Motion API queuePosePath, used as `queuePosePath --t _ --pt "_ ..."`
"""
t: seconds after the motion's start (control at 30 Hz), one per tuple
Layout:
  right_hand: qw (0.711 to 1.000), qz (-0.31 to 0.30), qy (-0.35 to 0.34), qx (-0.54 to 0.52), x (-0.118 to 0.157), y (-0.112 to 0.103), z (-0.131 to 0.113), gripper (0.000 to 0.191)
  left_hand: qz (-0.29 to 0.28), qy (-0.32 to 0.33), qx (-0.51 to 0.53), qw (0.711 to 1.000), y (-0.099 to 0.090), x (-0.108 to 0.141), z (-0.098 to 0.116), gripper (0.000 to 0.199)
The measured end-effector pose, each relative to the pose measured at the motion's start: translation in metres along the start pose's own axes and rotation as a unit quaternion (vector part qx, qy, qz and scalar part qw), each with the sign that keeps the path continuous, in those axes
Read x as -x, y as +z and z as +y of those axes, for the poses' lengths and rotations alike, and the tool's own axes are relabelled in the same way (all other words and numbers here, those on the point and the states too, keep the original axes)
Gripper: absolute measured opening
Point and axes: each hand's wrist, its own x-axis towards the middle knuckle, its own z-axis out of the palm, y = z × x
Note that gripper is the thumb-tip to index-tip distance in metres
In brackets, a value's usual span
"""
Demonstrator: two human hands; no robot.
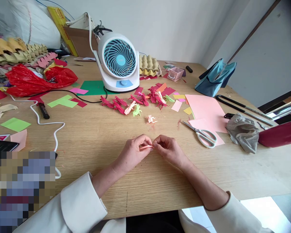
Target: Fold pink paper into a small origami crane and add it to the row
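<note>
A narrow folded strip of pale pink paper (145,147) is held above the middle of the wooden table. My left hand (134,151) is closed, pinching the strip between thumb and fingers. My right hand (169,150) pinches at the strip's right end, its fingertips meeting those of the left; the exact grip is partly hidden. Just beyond both hands lies a small pale pink folded paper figure (150,119). Farther back, several red folded figures (116,104) stand in a loose row with a light green one (137,110) among them.
White-handled scissors (205,137) lie to the right on pink paper sheets (206,111). Behind the figures stands a white fan (120,60). A white cable (55,129) winds along the left. Grey cloth (242,132) and a blue bag (215,77) sit at the right.
</note>
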Motion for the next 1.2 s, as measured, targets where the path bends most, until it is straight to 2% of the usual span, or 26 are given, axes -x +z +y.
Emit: queuePosePath --t 0.23,0.4,0.6,0.87,1.03,1.2 --pt "1.0 0.003 0.015 -0.022 -0.001 -0.003 0.0 0.034 -0.001 -0.039 0.027 0.999 -0.002 -0.004 -0.004 0.019" --pt "1.0 0.009 0.012 -0.008 -0.002 -0.002 0.002 0.025 0.0 -0.054 0.003 0.999 -0.003 -0.003 0.001 0.017" --pt "0.991 0.063 -0.056 0.106 0.001 0.002 0.002 0.01 -0.02 -0.067 0.008 0.998 -0.001 -0.003 0.0 0.015" --pt "0.979 0.06 -0.126 0.146 0.004 0.003 -0.003 0.013 -0.039 -0.049 0.027 0.998 -0.004 -0.006 -0.006 0.017" --pt "0.99 0.05 -0.092 0.097 0.005 0.003 -0.005 0.014 -0.013 -0.051 0.118 0.992 -0.004 -0.006 -0.002 0.024" --pt "0.997 0.005 -0.056 0.049 0.002 0.009 0.002 0.023 0.016 -0.106 0.271 0.957 0.004 -0.003 0.0 0.029"
